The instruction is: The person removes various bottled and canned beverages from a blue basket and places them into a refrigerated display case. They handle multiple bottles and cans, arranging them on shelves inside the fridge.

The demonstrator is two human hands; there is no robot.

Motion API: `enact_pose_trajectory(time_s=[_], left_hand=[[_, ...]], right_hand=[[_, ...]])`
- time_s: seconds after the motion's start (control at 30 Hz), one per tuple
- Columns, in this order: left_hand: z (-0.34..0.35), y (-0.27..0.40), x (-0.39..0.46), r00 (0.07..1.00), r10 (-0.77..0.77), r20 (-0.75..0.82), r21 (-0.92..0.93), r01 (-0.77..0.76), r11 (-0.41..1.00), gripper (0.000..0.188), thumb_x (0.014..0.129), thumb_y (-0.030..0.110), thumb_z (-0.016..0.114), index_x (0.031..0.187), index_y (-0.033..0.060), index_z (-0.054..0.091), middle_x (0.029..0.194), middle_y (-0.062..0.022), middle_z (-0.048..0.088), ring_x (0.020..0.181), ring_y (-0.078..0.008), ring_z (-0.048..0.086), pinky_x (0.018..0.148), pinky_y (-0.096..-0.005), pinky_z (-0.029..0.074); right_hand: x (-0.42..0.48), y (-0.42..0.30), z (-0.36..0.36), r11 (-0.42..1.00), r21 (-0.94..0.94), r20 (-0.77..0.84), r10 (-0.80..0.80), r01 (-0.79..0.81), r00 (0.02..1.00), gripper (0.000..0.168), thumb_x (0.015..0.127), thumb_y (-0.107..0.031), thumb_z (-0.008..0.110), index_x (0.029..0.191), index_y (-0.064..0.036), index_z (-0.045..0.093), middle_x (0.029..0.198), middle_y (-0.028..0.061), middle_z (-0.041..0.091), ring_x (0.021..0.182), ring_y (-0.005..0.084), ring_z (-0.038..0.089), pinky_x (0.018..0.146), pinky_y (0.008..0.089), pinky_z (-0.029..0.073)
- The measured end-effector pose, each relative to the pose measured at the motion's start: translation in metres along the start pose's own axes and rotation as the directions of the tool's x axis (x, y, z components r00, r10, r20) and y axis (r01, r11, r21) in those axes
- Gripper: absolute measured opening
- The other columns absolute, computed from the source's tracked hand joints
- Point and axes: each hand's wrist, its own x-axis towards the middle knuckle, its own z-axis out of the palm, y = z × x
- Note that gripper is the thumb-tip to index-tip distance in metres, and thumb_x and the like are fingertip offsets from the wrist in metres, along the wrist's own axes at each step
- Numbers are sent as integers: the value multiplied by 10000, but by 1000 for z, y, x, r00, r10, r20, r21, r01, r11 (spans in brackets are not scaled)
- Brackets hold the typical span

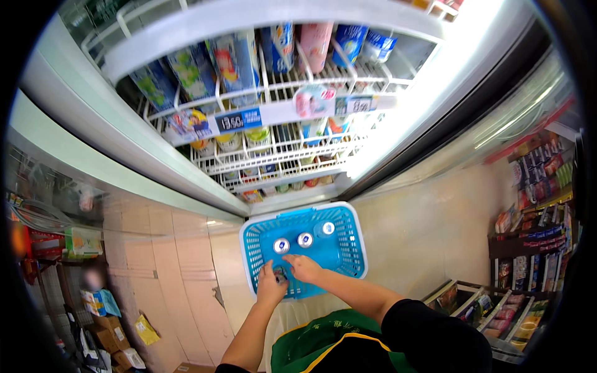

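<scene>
A blue plastic shopping basket (326, 263) with a pale rim stands on the floor before me. Two silver-topped drink cans (281, 245) and a white-capped bottle (328, 228) stand upright inside it. My left hand (272, 286) is at the basket's near left corner, its fingers and thumb around a small dark-topped container (280, 274), mostly hidden by the hand. Over the middle of the basket is my right hand (304, 269), holding nothing, with fingers apart and pointing towards the left can.
Beyond the basket is an open refrigerated display cabinet (275, 112) with wire shelves of cartons and bottles. Glass doors (154, 224) swing out at both sides. Snack racks (531, 261) stand at right; cardboard boxes (109, 333) and a yellow packet (147, 329) lie at left.
</scene>
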Motion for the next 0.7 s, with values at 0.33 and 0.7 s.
enact_pose_trajectory(time_s=[0.33,0.7], left_hand=[[-157,145,73,759,447,-474,-19,-516,856,592,813,90,783,1346,32,532,1261,-146,615,1104,-267,628,835,-358,535],[-305,337,119,527,623,-577,242,-618,748,664,838,106,736,1413,-12,427,1319,-258,520,1136,-439,573,953,-490,483]], right_hand=[[60,-172,-238,947,-1,-415,-294,323,861,335,827,-92,676,1152,-24,631,914,194,699,840,381,689,738,461,552],[150,-242,-373,939,-231,-645,-344,255,682,626,749,-149,796,1292,26,541,1151,242,670,1081,373,657,934,430,523]])
